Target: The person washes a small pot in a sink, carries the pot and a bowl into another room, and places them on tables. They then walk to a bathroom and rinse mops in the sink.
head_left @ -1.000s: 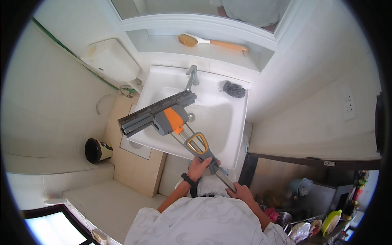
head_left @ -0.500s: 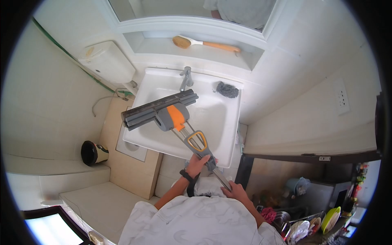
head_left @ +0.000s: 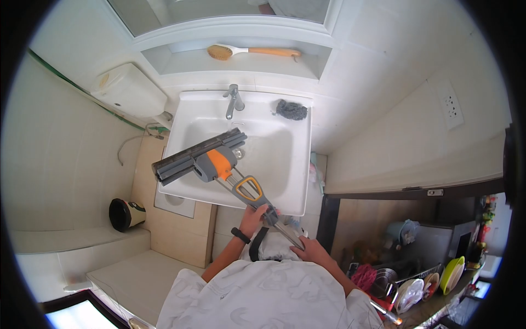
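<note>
A grey and orange squeeze mop [head_left: 219,163] slants across the view, its wide head over the left side of the white sink [head_left: 300,164]. My left hand [head_left: 252,220], with a black band at the wrist, is wrapped round the pole just below the mop's yellow-rimmed lever. Lower on the same metal pole, my right hand [head_left: 309,249] is closed round it. Behind the mop head stands the chrome faucet [head_left: 234,102]. A dark grey scouring pad [head_left: 291,109] lies on the sink's back right corner.
A wooden-handled brush [head_left: 255,52] rests on the shelf under the mirror. To the left are a white toilet tank [head_left: 129,90] and a black and cream bin [head_left: 127,214]. Dishes in a rack [head_left: 422,290] stand beyond the doorway at the right.
The mop head has shifted left and slightly down over the sink, with both hands still on the pole. The whole view has turned a little to the right.
</note>
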Motion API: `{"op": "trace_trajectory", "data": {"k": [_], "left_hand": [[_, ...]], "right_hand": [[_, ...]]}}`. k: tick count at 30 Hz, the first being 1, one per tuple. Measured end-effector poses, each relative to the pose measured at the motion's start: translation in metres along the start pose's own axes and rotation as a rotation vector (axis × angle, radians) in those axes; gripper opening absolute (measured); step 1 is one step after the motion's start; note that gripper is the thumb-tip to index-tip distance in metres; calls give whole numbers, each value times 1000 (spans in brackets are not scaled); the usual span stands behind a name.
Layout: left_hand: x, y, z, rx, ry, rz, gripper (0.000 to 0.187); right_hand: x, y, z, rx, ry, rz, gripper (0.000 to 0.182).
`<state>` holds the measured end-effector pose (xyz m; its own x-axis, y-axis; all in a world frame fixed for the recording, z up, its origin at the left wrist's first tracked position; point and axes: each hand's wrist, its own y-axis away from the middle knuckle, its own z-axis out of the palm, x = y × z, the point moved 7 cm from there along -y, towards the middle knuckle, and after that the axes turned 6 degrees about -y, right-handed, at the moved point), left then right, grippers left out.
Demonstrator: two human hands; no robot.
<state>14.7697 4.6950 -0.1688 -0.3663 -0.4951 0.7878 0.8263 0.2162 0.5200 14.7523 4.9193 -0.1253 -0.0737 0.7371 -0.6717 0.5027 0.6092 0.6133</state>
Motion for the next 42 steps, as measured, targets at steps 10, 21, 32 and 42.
{"op": "trace_trajectory", "data": {"k": [10,21,32,42], "left_hand": [[-31,-23,-22,74,128,-93,34],[-38,-24,17,73,-224,-176,66],[-35,-75,21,124,-392,-33,74],[-31,-76,-3,167,-659,-33,70]], "right_hand": [[-17,-16,0,-231,-324,200,44],[58,-4,8,-358,-593,355,27],[71,-49,-13,-75,-472,399,44],[55,-61,-3,-2,-354,397,35]]}}
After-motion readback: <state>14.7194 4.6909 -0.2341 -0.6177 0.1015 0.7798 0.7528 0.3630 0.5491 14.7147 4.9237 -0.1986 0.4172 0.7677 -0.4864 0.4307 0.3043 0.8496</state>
